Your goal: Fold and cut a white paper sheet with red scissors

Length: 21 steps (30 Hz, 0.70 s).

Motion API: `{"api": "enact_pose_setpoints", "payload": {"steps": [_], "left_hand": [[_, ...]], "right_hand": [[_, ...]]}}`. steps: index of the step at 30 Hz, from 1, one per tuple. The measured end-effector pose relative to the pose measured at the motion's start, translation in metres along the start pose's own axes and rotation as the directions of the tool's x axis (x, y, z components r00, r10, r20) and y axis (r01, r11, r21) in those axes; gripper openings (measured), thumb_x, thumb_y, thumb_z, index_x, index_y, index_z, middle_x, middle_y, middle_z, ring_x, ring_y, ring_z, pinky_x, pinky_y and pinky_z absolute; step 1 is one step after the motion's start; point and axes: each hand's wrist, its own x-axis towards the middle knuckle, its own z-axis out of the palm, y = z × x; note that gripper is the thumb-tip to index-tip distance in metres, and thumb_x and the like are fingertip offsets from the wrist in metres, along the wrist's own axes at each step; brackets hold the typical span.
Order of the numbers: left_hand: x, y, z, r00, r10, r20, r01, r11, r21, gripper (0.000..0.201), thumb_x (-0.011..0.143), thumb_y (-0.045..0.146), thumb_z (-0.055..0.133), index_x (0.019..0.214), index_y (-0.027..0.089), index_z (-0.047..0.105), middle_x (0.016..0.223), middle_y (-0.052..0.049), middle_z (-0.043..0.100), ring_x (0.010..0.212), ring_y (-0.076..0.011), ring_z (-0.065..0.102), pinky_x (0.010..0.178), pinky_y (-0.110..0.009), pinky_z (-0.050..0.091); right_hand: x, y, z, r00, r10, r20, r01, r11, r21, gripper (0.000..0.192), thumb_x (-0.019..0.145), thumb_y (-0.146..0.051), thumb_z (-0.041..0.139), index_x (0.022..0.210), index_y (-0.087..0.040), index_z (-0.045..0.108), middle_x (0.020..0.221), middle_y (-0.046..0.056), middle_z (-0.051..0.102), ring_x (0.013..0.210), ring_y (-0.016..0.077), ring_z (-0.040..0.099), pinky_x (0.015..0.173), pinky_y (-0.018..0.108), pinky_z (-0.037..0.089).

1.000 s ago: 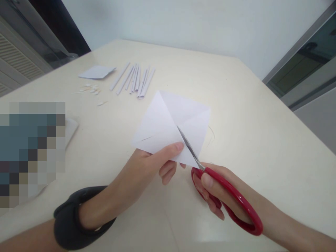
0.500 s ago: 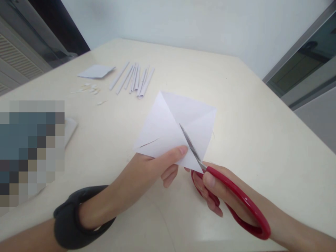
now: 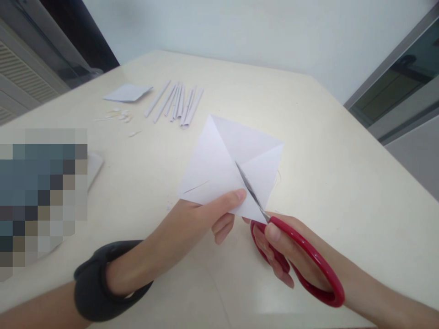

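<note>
Head view: above the pale desk (image 3: 325, 183), a white sheet of paper (image 3: 202, 160) is held up between the two hands, with crease lines running across it and a short slit (image 3: 196, 187) near its lower left corner. The left hand (image 3: 192, 221) pinches the sheet at its lower edge, thumb on top and fingers curled underneath. The right hand (image 3: 287, 250) grips a pair of scissors (image 3: 298, 234) by the red handles, and one blade lies over the paper just beside the left thumb; the other blade is hard to make out and is probably beneath. The sheet should be very light and bendy, stiffer along its creases, and likely to tear from the slit if pulled. The best hold is a flat, gentle pinch at the lower edge, fingertips kept off the blade's line. The scissors look firm and smooth, best taken by the handles. Farther back on the desk lie paper tubes (image 3: 156, 99), a folded paper (image 3: 126, 92) and some cotton swabs (image 3: 118, 115).
</note>
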Motion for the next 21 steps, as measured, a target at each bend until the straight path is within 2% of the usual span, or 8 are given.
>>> {"api": "enact_pose_setpoints", "payload": {"steps": [5, 12, 21], "left_hand": [[0.0001, 0.0001, 0.0006, 1.0, 0.024, -0.004, -0.024, 1.0, 0.001, 0.05, 0.089, 0.039, 0.051, 0.045, 0.018, 0.037, 0.042, 0.007, 0.04, 0.043, -0.008, 0.042, 0.047, -0.021, 0.038], [0.0001, 0.0001, 0.0007, 1.0, 0.031, 0.007, -0.031, 0.999, 0.022, 0.051, 0.09, 0.039, 0.05, 0.045, 0.018, 0.036, 0.042, 0.006, 0.039, 0.043, -0.0081, 0.042, 0.048, -0.02, 0.039], [0.0, 0.0, 0.0009, 1.0, 0.019, 0.014, -0.019, 1.0, -0.02, 0.05, 0.089, 0.038, 0.05, 0.045, 0.019, 0.036, 0.042, 0.007, 0.039, 0.042, -0.0083, 0.041, 0.046, -0.02, 0.037]], "right_hand": [[-0.0019, -0.0028, -0.0007, 1.0, 0.012, -0.01, -0.013, 1.0, -0.013, 0.044, 0.092, -0.054, 0.041, 0.065, -0.019, 0.045, 0.048, -0.007, 0.044, 0.043, 0.0079, 0.042, 0.046, 0.022, 0.032], [0.0004, -0.0014, 0.0009, 1.0, 0.016, -0.013, -0.016, 1.0, -0.01, 0.048, 0.09, -0.06, 0.037, 0.064, -0.02, 0.044, 0.044, -0.007, 0.042, 0.039, 0.0081, 0.037, 0.045, 0.023, 0.03], [-0.0055, -0.0054, 0.0028, 0.999, 0.045, -0.027, -0.044, 0.999, 0.009, 0.042, 0.092, -0.055, 0.039, 0.068, -0.02, 0.042, 0.052, -0.006, 0.037, 0.047, 0.0091, 0.035, 0.046, 0.022, 0.028]]}}
